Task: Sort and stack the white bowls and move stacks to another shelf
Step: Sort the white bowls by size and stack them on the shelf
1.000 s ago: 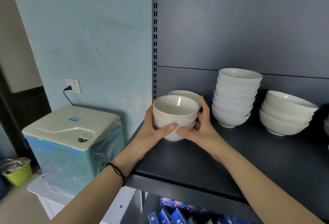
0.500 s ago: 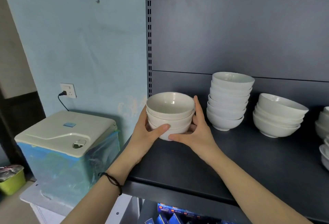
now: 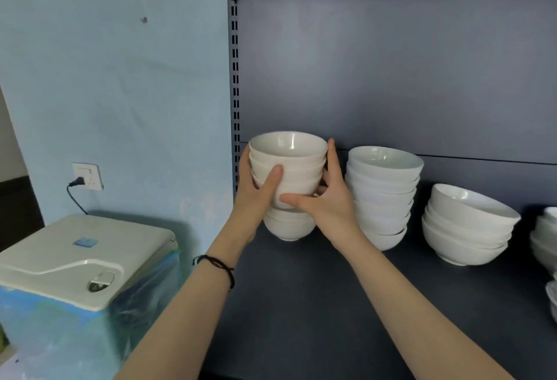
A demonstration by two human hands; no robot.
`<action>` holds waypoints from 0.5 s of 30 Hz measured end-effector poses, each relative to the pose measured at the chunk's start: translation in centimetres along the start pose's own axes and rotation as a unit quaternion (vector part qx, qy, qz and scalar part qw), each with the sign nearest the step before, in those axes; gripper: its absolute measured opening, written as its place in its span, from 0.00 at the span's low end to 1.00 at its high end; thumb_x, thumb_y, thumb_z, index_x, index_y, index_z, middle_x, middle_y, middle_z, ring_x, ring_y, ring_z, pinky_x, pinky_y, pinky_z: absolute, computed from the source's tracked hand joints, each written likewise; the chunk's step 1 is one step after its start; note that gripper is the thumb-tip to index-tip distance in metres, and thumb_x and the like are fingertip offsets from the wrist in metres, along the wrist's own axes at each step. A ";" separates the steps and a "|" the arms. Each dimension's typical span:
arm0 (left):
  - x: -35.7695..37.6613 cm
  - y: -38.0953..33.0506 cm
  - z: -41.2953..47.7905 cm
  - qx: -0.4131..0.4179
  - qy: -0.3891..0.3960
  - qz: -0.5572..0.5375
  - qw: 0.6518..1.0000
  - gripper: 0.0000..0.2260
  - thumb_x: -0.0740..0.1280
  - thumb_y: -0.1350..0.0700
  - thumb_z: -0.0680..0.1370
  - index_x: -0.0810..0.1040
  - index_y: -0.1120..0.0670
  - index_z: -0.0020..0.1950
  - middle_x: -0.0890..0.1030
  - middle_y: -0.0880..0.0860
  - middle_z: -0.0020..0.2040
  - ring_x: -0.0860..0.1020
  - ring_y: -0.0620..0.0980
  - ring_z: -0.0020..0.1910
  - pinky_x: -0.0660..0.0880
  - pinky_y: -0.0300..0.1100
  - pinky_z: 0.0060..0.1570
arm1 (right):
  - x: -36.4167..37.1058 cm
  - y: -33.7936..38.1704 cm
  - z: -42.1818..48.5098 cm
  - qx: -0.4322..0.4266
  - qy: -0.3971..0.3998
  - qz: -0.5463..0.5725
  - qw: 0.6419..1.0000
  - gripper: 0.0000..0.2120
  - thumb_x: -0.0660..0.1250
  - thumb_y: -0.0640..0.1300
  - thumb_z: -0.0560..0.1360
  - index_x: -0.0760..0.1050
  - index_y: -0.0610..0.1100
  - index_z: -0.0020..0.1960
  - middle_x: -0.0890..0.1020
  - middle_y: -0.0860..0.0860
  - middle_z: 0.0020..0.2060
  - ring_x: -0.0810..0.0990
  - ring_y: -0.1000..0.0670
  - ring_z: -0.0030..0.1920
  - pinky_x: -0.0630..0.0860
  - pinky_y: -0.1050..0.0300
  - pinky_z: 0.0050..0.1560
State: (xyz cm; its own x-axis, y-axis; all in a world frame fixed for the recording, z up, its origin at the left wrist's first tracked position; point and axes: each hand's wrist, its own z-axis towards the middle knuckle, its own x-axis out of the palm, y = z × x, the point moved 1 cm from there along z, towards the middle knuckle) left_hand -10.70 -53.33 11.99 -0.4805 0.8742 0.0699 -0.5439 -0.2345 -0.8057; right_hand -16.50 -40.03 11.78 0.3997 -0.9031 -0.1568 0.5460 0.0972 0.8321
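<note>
Head view, nearest first: your two bare forearms reach up over the front of the dark shelf (image 3: 301, 313), with a black cord band (image 3: 215, 265) on the left wrist. Your left hand (image 3: 254, 195) wraps the left side of the small white bowl stack (image 3: 289, 165), thumb across the front. Your right hand (image 3: 327, 203) cups the right side, fingers rising to the top rim. Both hands are closed round the upper bowls. The stack stands at the far left of the shelf, beside the slotted upright (image 3: 234, 78). Two more bowls of the same kind show under your hands, the lowest with its foot on the shelf; whether the upper bowls are fully seated in those two, you cannot tell from here. Judge the load as glazed ceramic: stiff, smooth enough to slip, brittle at the rims, and probably heavy once stacked. Nested bowls can slide on each other, so hold low, palms opposed under the widest bulge or one hand beneath the bottom foot, rather than by the top rim. Just beside it on the right stands a taller stack (image 3: 382, 195), close to your right knuckles, so a sideways swing could clip it. Farther right sits a stack of wider bowls (image 3: 467, 229).
</note>
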 end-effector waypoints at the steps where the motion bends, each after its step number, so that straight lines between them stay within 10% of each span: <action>1: 0.2 0.6 0.3 -0.005 -0.001 0.002 1.000 0.39 0.67 0.38 0.69 0.56 0.46 0.77 0.71 0.41 0.68 0.74 0.30 0.60 0.73 0.27 0.53 | -0.1 -0.4 0.3 0.003 -0.005 -0.008 1.000 0.61 0.80 0.54 0.54 0.46 0.72 0.75 0.70 0.62 0.72 0.74 0.55 0.68 0.74 0.47 0.68; 15: 0.4 5.0 1.7 -0.046 0.030 0.014 0.998 0.33 0.68 0.43 0.75 0.57 0.44 0.75 0.72 0.42 0.66 0.74 0.26 0.55 0.72 0.23 0.49 | -0.2 -4.2 1.6 0.040 0.009 0.011 0.999 0.59 0.79 0.51 0.57 0.47 0.68 0.77 0.68 0.64 0.72 0.70 0.61 0.69 0.72 0.49 0.70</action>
State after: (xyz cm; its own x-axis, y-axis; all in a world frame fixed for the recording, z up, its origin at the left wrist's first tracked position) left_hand -14.79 -54.90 9.01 -0.4513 0.8923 0.0130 -0.4631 -0.2218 -0.8581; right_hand -20.01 -40.94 9.18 0.4247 -0.8933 -0.1472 0.4767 0.0823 0.8752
